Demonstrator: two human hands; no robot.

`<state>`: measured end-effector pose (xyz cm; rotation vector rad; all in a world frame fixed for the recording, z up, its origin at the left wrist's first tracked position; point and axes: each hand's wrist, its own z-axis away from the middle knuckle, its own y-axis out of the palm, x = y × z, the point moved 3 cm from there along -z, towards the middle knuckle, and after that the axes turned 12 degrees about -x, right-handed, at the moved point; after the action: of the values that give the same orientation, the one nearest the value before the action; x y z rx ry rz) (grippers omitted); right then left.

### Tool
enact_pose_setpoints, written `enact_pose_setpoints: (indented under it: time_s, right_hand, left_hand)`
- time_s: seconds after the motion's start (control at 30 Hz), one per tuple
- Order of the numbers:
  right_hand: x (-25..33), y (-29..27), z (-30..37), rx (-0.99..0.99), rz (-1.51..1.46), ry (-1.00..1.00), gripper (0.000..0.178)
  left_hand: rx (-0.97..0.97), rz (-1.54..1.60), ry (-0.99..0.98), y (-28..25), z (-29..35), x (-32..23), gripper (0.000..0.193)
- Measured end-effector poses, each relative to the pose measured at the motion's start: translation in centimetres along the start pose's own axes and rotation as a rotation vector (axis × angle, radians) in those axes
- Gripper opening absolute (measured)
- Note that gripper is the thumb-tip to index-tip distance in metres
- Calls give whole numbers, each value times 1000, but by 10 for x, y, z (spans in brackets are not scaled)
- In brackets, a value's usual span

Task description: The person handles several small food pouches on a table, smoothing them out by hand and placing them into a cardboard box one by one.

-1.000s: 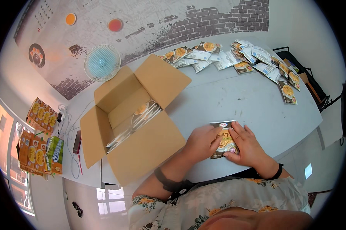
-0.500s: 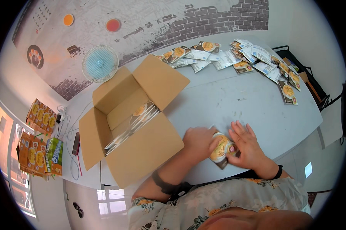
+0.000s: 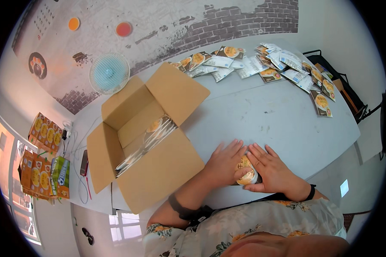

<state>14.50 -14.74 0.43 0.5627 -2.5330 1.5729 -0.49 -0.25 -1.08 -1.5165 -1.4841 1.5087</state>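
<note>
A brown food packet with a bowl picture (image 3: 245, 170) lies flat on the table near its front edge, largely covered by my hands. My left hand (image 3: 225, 160) rests on the packet's left side with its fingers stretched out. Over the right side lies my right hand (image 3: 270, 169), palm down and fingers extended. To the left of my hands stands an open cardboard box (image 3: 158, 175), its flaps folded outward. Inside it, several similar packets (image 3: 152, 137) stand in a row against the near right wall.
Loose packets (image 3: 283, 60) lie heaped along the table's (image 3: 253, 115) far edge. A round fan (image 3: 109, 73) stands behind the box. On the left are a phone (image 3: 84, 162), cables, orange cartons (image 3: 41, 173) and a green carton (image 3: 60, 175). A black chair (image 3: 330, 70) stands beyond the table's right end.
My left hand has gone from curled fingers at the packet's edge to lying flat across it. My right hand has shifted slightly left, so less of the packet shows.
</note>
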Motion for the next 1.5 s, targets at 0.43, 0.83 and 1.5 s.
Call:
enact_pose_setpoints:
  time_s: [0.43,0.83,1.5]
  right_hand:
    - [1,-1,2,-50,69,72,96]
    - [1,0,-1,-30,76,93,86]
    - [2,3,3,-19,81,76,96]
  left_hand:
    - [-115,-29,47,-6,5,-6,87]
    - [-147,-10,212,7,9,-13,78]
    - [-142,-87,138,3,7,-14,80]
